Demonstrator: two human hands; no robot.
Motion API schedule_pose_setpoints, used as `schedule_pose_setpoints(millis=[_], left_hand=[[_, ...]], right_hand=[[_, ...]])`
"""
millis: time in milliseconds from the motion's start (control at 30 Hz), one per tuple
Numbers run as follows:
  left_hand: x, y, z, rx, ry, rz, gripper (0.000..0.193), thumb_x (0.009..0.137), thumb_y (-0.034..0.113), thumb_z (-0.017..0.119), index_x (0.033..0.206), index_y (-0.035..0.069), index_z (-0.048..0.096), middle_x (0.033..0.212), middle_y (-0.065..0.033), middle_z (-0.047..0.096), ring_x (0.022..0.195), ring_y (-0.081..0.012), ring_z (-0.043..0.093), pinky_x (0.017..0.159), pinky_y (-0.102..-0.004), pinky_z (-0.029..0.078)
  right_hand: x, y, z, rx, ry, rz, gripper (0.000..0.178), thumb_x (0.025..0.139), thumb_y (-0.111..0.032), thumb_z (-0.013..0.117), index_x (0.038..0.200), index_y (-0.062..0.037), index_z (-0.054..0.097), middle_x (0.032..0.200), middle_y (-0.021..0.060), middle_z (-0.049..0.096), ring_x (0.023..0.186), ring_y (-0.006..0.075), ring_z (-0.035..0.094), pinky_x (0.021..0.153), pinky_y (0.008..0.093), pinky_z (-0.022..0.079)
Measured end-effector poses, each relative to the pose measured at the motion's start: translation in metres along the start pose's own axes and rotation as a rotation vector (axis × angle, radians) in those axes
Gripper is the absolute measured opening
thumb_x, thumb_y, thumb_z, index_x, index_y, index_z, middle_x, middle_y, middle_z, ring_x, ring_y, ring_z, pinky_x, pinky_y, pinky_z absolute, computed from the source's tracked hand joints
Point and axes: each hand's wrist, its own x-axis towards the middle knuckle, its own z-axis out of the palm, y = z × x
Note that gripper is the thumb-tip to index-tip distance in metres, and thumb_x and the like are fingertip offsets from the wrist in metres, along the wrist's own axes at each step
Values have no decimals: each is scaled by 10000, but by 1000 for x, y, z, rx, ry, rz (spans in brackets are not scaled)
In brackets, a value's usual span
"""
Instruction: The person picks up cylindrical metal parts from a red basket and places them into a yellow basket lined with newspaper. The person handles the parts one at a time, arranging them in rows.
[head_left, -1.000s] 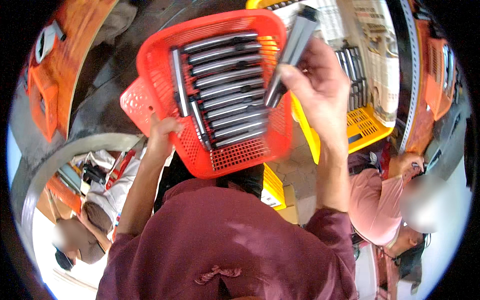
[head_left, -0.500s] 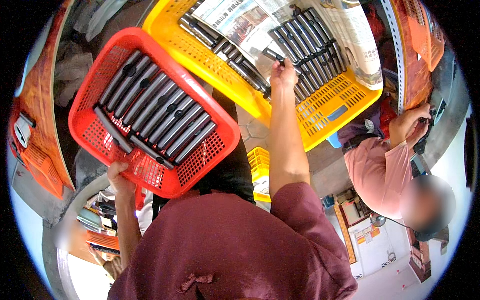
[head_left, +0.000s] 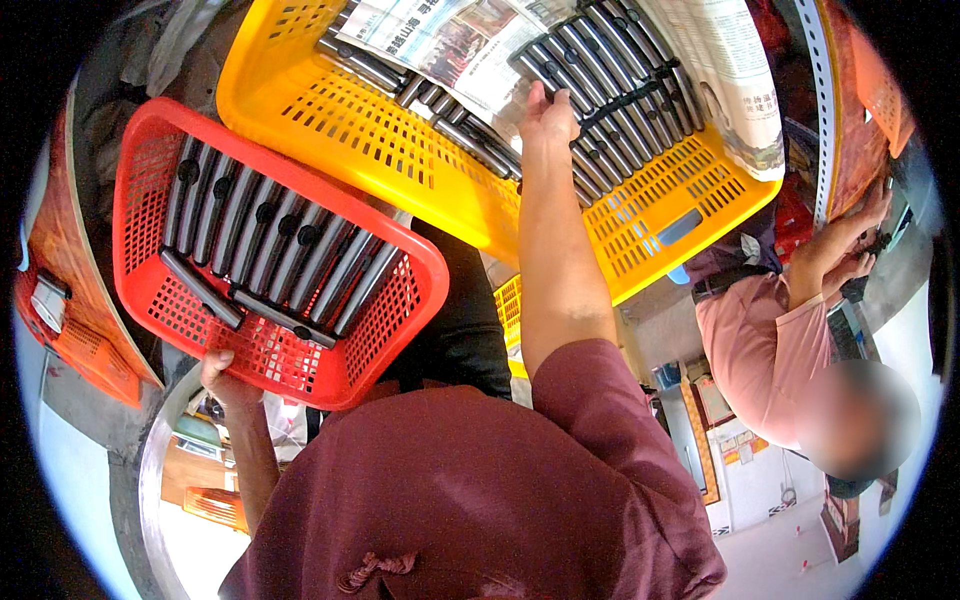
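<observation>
Because the left grip [head_left: 230, 380] holds the red perforated plastic basket [head_left: 268, 340] one-handed, tipping could slide its glossy black tubes [head_left: 345, 275]; what the right grip [head_left: 550, 118] holds is unclear.

The scene was brightly lit, and strong light was returned by the yellow perforated plastic basket [head_left: 262, 72] and the printed newspaper sheets [head_left: 440, 48]. Narrow streaks of glare were noted along the glossy dark cylindrical tubes [head_left: 367, 290]. Soft shading was observed on the maroon fabric shirt [head_left: 470, 480]. Lower-left areas were overexposed. The perforated pale metal strip [head_left: 824, 110] was bowed by fisheye distortion, the corners were blackened, and a co-worker's head [head_left: 858, 415] was blurred.
</observation>
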Motion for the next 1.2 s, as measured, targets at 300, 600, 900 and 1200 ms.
schedule_pose_setpoints(millis=[300,600,900,1200], left_hand=[[1,-3,-1,20,7,51,681,636,180,561,1275,-28,451,1190,-156,565,1087,-333,568,969,-478,447],[-1,-6,-3,-89,2,11,694,637,158,539,1297,-24,427,1193,-190,548,1104,-382,546,975,-510,440],[7,-16,-17,-95,91,58,637,606,48,510,1235,-48,475,1025,-148,616,910,-280,627,901,-418,498],[-11,-2,11,-94,-50,197,570,628,-10,508,1196,-56,516,1010,-131,641,853,-204,652,815,-347,535]], right_hand=[[8,0,-12,-65,-102,54,257,1003,-243,428,976,7,481,751,125,603,596,204,606,492,287,562],[-13,1,-3,-26,-11,14,167,920,-11,427,1014,87,525,872,176,605,632,245,618,562,335,604],[-126,-67,-28,-281,-611,-563,107,866,-104,576,830,-16,526,743,115,605,566,173,557,466,257,448],[-380,20,-48,-1231,-1775,-1401,232,824,-9,621,1055,-25,617,1016,153,615,911,308,625,791,356,515]])
